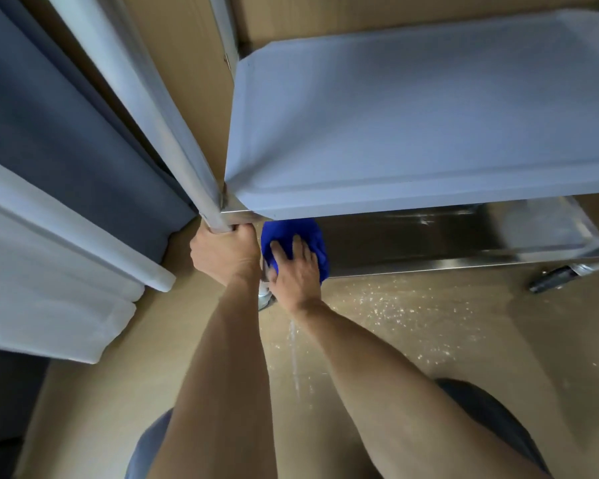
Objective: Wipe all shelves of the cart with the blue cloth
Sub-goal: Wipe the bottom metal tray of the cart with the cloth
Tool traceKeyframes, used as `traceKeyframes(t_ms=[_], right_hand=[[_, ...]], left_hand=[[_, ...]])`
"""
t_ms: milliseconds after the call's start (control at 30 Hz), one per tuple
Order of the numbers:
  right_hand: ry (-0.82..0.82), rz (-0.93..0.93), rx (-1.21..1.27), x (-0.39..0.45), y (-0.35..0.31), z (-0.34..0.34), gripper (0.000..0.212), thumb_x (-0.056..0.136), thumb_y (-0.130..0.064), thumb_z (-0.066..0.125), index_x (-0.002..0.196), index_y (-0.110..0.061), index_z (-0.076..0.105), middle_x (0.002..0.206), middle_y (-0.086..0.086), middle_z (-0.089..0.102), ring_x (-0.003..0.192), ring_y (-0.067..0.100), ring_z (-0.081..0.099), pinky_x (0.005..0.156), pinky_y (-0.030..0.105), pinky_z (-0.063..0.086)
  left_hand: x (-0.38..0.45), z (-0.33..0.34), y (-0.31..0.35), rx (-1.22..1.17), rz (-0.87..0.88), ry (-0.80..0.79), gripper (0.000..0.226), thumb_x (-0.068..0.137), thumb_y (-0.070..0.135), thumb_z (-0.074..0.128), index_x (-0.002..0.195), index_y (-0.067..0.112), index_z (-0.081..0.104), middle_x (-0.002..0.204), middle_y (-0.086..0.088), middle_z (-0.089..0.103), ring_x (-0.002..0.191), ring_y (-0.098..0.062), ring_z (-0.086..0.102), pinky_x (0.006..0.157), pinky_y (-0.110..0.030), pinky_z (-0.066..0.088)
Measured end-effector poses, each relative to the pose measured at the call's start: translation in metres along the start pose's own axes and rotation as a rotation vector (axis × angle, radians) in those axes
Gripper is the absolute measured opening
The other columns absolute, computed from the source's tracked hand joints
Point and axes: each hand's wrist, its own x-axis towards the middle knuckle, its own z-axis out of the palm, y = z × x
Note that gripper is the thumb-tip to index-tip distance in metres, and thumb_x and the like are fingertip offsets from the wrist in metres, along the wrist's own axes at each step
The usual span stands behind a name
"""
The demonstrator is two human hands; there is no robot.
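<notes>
The blue cloth lies bunched at the near left corner of the cart's lower shelf, just below the centre of the frame, half tucked under the front lip of the shelf above. The right hand is spread flat on top of it, fingers straight and pressing it down onto the steel; nothing is curled round the cloth, it is simply pinned under the palm and fingers.

From that corner the lower shelf runs away to the right of the frame as a long dark steel strip, its long axis going left to right, and almost all of it lies to the right of the cloth. My judgement is that the coming stroke must go rightward along that axis, and the right hand, already on the cloth, is the one to make it.

The left hand sits just beside the right, to its left, fingers wrapped tight round the lower end of the cart's corner post, most likely steadying the cart. The two hands are close but not touching.

Above, the upper shelf fills the upper right of the frame, pale and bare. A caster shows at the right edge below the lower shelf, and a pale curtain hangs at the left over the tan floor.
</notes>
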Motion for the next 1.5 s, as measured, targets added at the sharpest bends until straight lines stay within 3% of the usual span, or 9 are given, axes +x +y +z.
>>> traceKeyframes(t_ms=[100,300,467,633,933,1100,1233,1367,1500], right_hand=[[0.044,0.028,0.08,0.005,0.034,-0.019,0.049,0.071,-0.016,0.074,0.119,-0.019,0.065,0.126,0.02,0.057,0.107,0.039,0.06,0.092,0.042,0.05],[0.201,0.496,0.003,-0.003,0.183,-0.095,0.053,0.081,-0.02,0.064,0.133,-0.019,0.054,0.143,0.02,0.044,0.12,0.041,0.049,0.097,0.043,0.044],[0.297,0.869,0.012,-0.003,0.352,-0.153,0.065,0.075,-0.038,0.056,0.137,-0.023,0.045,0.136,0.023,0.044,0.127,0.044,0.042,0.104,0.048,0.041],[0.288,0.773,-0.048,0.013,0.258,-0.134,0.04,0.084,-0.022,0.054,0.122,-0.011,0.052,0.116,0.027,0.055,0.104,0.044,0.056,0.088,0.043,0.045],[-0.197,0.015,0.128,0.008,-0.032,-0.044,0.035,0.088,-0.034,0.058,0.115,-0.014,0.063,0.11,0.016,0.06,0.105,0.034,0.054,0.088,0.04,0.046],[-0.089,0.045,0.057,0.016,0.017,-0.041,0.032,0.085,-0.029,0.061,0.116,-0.02,0.064,0.11,0.009,0.061,0.106,0.031,0.057,0.093,0.038,0.045],[0.074,0.231,-0.145,0.016,0.109,-0.069,0.034,0.079,-0.037,0.058,0.11,-0.023,0.064,0.102,0.01,0.061,0.096,0.032,0.058,0.08,0.038,0.043],[0.283,0.535,-0.227,0.004,0.213,-0.106,0.042,0.075,-0.041,0.045,0.1,-0.011,0.063,0.102,0.021,0.058,0.099,0.038,0.054,0.086,0.045,0.041],[0.363,0.658,-0.046,0.004,0.252,-0.119,0.068,0.075,-0.046,0.035,0.125,-0.003,0.053,0.133,0.031,0.049,0.122,0.045,0.047,0.102,0.053,0.038]], left_hand=[[0.0,-0.001,0.0,0.012,0.013,-0.005,0.023,0.059,0.031,0.039,0.071,0.014,0.048,0.083,-0.017,0.065,0.082,-0.04,0.058,0.066,-0.032,0.036],[-0.004,-0.004,0.001,0.037,-0.004,-0.048,0.01,0.071,0.02,0.053,0.073,0.013,0.047,0.075,-0.007,0.054,0.073,-0.029,0.044,0.067,-0.03,0.03],[-0.002,0.002,-0.004,0.004,0.036,0.01,0.024,0.059,0.027,0.038,0.073,0.012,0.049,0.073,-0.011,0.053,0.073,-0.033,0.045,0.067,-0.032,0.031],[-0.001,0.009,-0.006,0.027,0.03,0.061,0.027,0.061,0.026,0.038,0.078,0.012,0.053,0.088,-0.02,0.065,0.089,-0.042,0.056,0.07,-0.034,0.035],[0.001,-0.001,-0.004,0.003,0.012,-0.008,0.01,0.061,0.026,0.039,0.059,0.018,0.034,0.073,-0.01,0.051,0.073,-0.037,0.049,0.065,-0.033,0.032],[0.004,0.003,-0.007,0.003,0.024,0.021,0.02,0.061,0.026,0.041,0.07,0.011,0.05,0.08,-0.019,0.063,0.081,-0.043,0.057,0.067,-0.036,0.04],[-0.001,0.0,-0.003,0.028,0.038,0.013,0.012,0.068,0.021,0.048,0.074,0.011,0.049,0.082,-0.019,0.062,0.086,-0.041,0.055,0.067,-0.033,0.032],[-0.002,0.0,-0.004,0.031,0.041,-0.003,0.008,0.071,0.018,0.049,0.074,0.011,0.049,0.082,-0.019,0.062,0.082,-0.039,0.054,0.067,-0.032,0.031],[-0.002,0.007,-0.006,-0.028,0.055,0.048,0.019,0.062,0.026,0.041,0.071,0.011,0.049,0.074,-0.015,0.059,0.077,-0.039,0.053,0.065,-0.032,0.033]])
